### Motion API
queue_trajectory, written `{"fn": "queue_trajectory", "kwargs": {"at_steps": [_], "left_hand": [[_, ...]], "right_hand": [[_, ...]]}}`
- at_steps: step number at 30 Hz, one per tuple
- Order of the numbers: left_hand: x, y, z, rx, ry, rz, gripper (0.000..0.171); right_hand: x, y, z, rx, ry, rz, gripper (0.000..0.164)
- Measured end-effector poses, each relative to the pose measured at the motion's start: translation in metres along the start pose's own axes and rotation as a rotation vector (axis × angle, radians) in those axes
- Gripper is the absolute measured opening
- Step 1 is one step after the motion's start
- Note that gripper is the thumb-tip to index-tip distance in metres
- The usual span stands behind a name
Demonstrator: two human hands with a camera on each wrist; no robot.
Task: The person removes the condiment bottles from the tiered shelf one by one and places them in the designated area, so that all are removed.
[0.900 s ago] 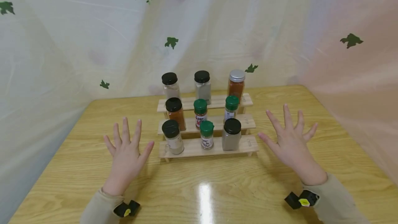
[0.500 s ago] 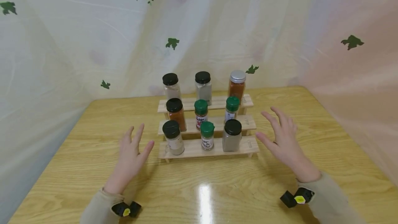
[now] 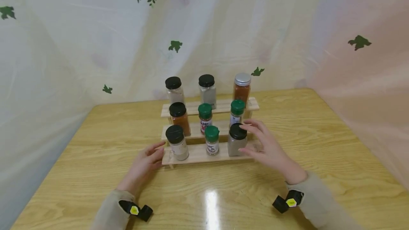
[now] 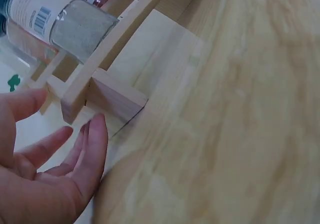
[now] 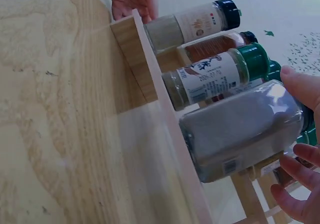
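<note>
A three-step wooden rack (image 3: 196, 154) holds spice jars in rows. My left hand (image 3: 143, 164) is at the left end of its front step, fingers loosely bent; in the left wrist view the fingertips (image 4: 97, 126) lie close beside the step's end, and contact is unclear. Nearest that hand stands a black-lidded spice bottle (image 3: 180, 148). My right hand (image 3: 271, 150) is around the right side of a square black-lidded jar of grey powder (image 3: 236, 146), thumb in front and fingers at the lid. In the right wrist view, the thumb (image 5: 302, 86) is by the jar's shoulder and the fingers are spread; no firm grip shows.
A green-capped bottle (image 3: 212, 144) stands mid-front. Behind are an orange-filled jar (image 3: 180, 121), two more green-capped bottles and a back row, including a silver-lidded jar (image 3: 241, 91). The rack stands on a wooden table (image 3: 179, 194) before a leaf-print curtain (image 3: 127, 45).
Both hands were spread wide beside the rack. They have moved inward, the left to the front step's left end, the right to the grey-powder jar. The jars have stayed in place.
</note>
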State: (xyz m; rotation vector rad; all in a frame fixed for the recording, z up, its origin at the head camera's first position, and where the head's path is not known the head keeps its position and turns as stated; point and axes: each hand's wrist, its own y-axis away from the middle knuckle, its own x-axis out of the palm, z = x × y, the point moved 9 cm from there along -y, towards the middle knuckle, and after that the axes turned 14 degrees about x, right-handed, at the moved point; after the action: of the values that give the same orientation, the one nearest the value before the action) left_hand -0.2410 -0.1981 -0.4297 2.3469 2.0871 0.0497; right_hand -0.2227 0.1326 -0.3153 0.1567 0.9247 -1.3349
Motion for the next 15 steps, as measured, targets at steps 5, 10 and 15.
{"fn": "queue_trajectory", "kwargs": {"at_steps": [5,10,15], "left_hand": [[0.003,-0.001,0.007,0.038,0.118,0.065,0.052],[0.0,-0.004,0.01,0.055,0.084,0.061,0.05],[-0.003,-0.003,0.012,0.059,-0.023,0.061,0.054]], "right_hand": [[0.01,0.0,0.0,-0.006,-0.002,0.011,0.065],[0.018,-0.001,-0.007,0.016,0.019,0.023,0.072],[0.026,-0.001,-0.016,0.084,-0.015,0.053,0.071]]}}
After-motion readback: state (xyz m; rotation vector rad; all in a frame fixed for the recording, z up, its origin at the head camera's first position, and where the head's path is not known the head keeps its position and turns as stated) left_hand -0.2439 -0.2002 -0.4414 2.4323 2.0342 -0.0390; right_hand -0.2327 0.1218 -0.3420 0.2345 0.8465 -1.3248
